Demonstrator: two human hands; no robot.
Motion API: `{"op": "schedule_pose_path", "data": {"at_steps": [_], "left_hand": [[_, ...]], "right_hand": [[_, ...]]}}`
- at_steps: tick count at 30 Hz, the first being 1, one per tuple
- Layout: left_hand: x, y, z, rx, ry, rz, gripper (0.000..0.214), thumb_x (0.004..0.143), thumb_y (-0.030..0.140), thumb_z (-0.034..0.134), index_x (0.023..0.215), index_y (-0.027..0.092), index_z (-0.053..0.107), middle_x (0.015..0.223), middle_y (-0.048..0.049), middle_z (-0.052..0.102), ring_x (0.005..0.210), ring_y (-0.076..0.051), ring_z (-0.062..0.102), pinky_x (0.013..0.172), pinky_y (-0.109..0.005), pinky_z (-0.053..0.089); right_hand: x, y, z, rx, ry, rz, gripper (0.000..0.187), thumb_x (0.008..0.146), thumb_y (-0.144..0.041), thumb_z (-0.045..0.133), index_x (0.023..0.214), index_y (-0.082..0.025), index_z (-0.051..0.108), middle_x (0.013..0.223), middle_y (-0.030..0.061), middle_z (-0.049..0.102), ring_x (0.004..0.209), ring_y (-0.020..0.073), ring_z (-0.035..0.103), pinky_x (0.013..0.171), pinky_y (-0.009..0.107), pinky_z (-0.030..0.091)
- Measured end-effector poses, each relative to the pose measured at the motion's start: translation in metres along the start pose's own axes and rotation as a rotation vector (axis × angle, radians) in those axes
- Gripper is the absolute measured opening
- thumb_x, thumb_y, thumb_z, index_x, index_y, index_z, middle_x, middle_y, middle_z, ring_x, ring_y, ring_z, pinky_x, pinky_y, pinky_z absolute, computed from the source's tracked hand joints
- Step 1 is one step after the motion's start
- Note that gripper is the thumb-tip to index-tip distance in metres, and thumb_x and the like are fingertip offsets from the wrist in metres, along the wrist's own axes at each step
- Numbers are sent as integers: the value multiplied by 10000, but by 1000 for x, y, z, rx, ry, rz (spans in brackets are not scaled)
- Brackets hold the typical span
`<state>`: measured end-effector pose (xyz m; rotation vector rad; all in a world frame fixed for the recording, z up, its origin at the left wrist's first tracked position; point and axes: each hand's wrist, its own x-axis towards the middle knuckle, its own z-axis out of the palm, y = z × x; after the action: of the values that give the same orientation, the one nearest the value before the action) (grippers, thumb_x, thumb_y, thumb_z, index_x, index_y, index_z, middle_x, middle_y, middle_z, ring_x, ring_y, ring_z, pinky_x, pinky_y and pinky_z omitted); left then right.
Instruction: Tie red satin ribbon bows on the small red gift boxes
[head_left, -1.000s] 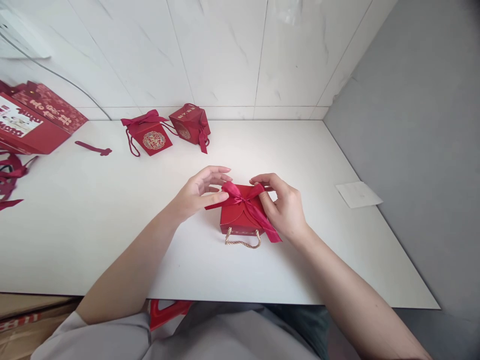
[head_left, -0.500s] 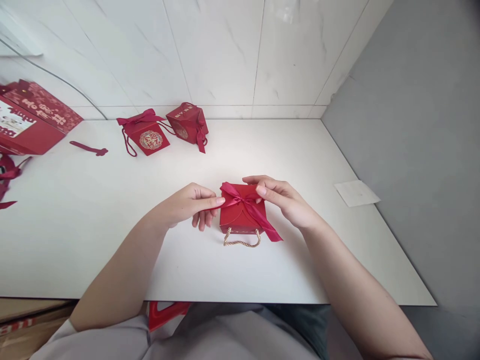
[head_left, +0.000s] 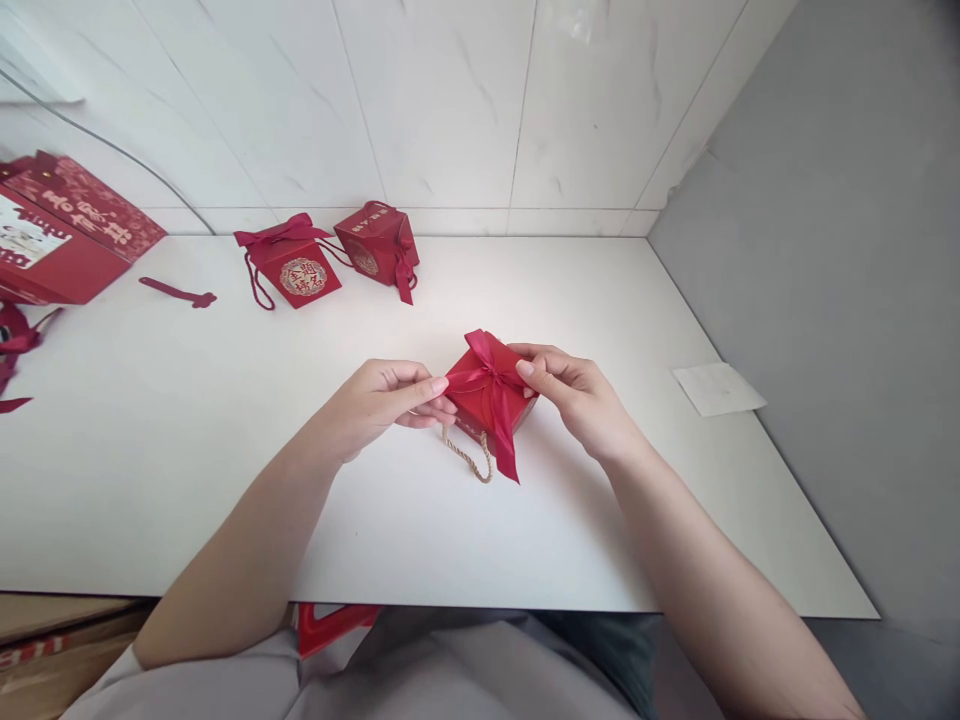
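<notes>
A small red gift box [head_left: 480, 405] sits turned at an angle on the white table in front of me. Across its top runs a red ribbon [head_left: 504, 425], tied in a bow with one tail hanging over the near side. From the near left side loops a gold rope handle [head_left: 471, 465]. My left hand [head_left: 397, 400] pinches the ribbon's left loop between thumb and finger. At the box's right, my right hand [head_left: 574, 390] pinches the other side of the bow, its fingers partly hidden behind the box.
Two red boxes with bows, one [head_left: 304, 275] beside another [head_left: 379, 245], stand near the wall. Further left lie a dark red strip [head_left: 178, 292] and a large red box [head_left: 82, 240]. A white paper [head_left: 718, 389] lies at the table's right edge.
The gift box has turned clockwise, its rope handle swinging to the left. Both hands have stayed on the ribbon; my left fingers have come closer to the box.
</notes>
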<state>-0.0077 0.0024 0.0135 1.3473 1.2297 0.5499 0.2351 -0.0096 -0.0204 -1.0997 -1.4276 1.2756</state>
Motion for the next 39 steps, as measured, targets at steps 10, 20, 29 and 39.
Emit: {"op": "schedule_pose_path", "data": {"at_steps": [10, 20, 29, 39], "left_hand": [[6, -3, -3, 86, -103, 19, 247, 842, 394, 654, 715, 186, 695, 835, -69, 758, 800, -190, 724, 768, -331, 588], [1, 5, -9, 334, -457, 18, 238, 836, 428, 631, 816, 240, 775, 859, -64, 758, 793, -203, 707, 716, -303, 554], [9, -6, -30, 345, -386, 36, 351, 830, 527, 606, 757, 206, 729, 835, -81, 728, 778, -214, 679, 668, -296, 550], [15, -16, 10, 100, -184, 355, 753, 677, 385, 811, 1362, 365, 498, 1395, -89, 534, 1300, -315, 513, 1010, -468, 471]], "right_hand": [[3, 6, -8, 38, 3, 11, 361, 887, -377, 600, 591, -187, 517, 1205, 56, 676, 1011, 226, 631, 836, 371, 485], [3, 3, -8, 12, -28, 3, 370, 882, -373, 591, 571, -185, 520, 1145, 58, 691, 1040, 231, 635, 901, 382, 464], [0, 0, -2, -13, -66, -2, 330, 906, -447, 581, 691, -198, 604, 1232, 60, 645, 1141, 233, 600, 945, 368, 453], [5, 3, -26, -47, 27, 14, 368, 950, -568, 434, 1059, -275, 629, 1302, 36, 592, 1197, 230, 568, 991, 414, 456]]}}
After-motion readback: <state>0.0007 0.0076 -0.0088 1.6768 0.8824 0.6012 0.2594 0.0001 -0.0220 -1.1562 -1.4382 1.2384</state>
